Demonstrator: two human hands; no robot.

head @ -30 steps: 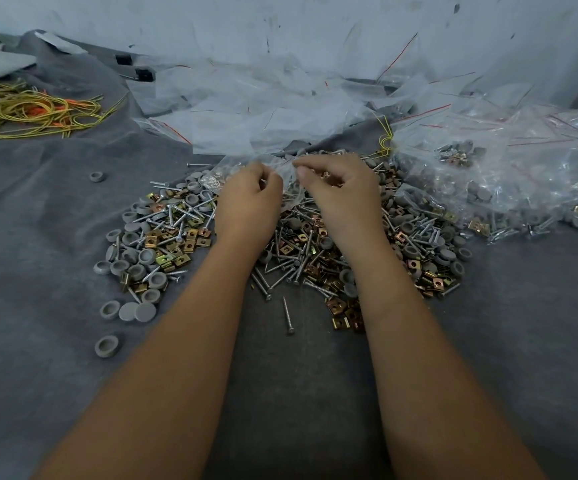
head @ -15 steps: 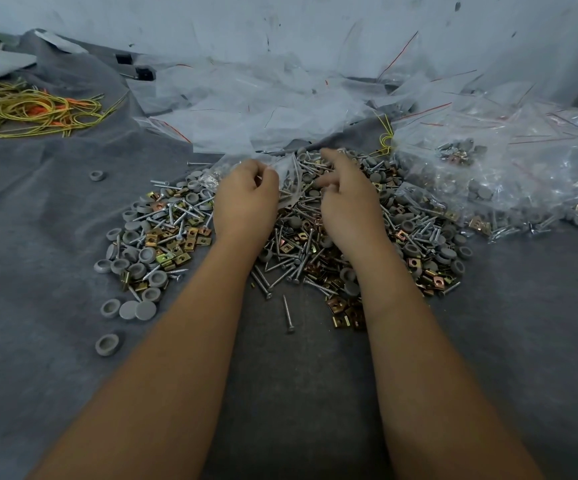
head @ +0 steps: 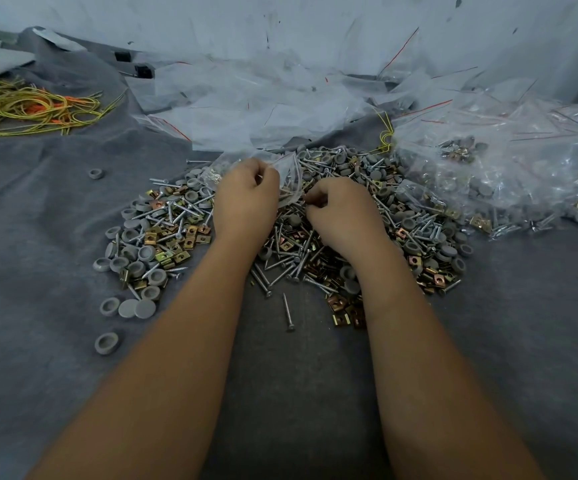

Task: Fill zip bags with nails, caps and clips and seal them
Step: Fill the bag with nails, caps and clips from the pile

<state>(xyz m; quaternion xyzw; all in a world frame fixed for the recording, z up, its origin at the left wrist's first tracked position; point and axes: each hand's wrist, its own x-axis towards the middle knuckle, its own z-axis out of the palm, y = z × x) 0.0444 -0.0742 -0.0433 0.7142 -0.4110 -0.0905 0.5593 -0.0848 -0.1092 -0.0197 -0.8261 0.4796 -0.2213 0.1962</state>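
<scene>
A broad heap of silver nails (head: 282, 268), grey round caps (head: 135, 258) and brass-coloured clips (head: 173, 244) lies on a grey cloth. My left hand (head: 246, 199) grips a small clear zip bag (head: 289, 174) by its edge, just above the heap. To its right, my right hand (head: 344, 213) is down in the heap with its fingers curled and pinching among the nails; what it holds is hidden by the fingers.
Empty clear zip bags (head: 246, 105) with red seal lines are piled behind the heap. Filled bags (head: 495, 174) lie at the right. A tangle of yellow and orange wire (head: 28, 109) sits far left. Loose grey caps (head: 106, 342) lie at the front left.
My right hand let go of the bag's top edge and dropped down and toward me into the heap, curling its fingers. My left hand kept its hold on the bag.
</scene>
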